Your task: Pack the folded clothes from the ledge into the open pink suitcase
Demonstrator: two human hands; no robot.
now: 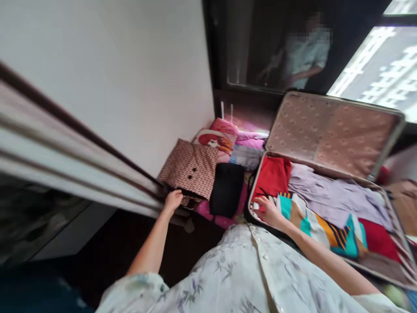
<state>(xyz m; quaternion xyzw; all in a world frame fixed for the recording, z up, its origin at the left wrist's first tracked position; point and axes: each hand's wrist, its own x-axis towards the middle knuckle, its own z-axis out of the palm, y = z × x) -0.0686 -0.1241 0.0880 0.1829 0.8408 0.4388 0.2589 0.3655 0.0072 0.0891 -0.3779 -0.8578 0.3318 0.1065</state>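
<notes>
Left hand (pixel 172 201) on patterned garment (pixel 192 171), fingers curled at its near edge, bulk lying beyond; right hand (pixel 266 209) spread flat on suitcase (pixel 335 130) clothes (pixel 312 217)

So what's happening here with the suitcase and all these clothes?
A person leans over an open suitcase with clothes inside. Their right hand rests on the red garment and striped cloth in it. Their left hand touches a folded patterned garment outside, beside a black folded piece.
</notes>
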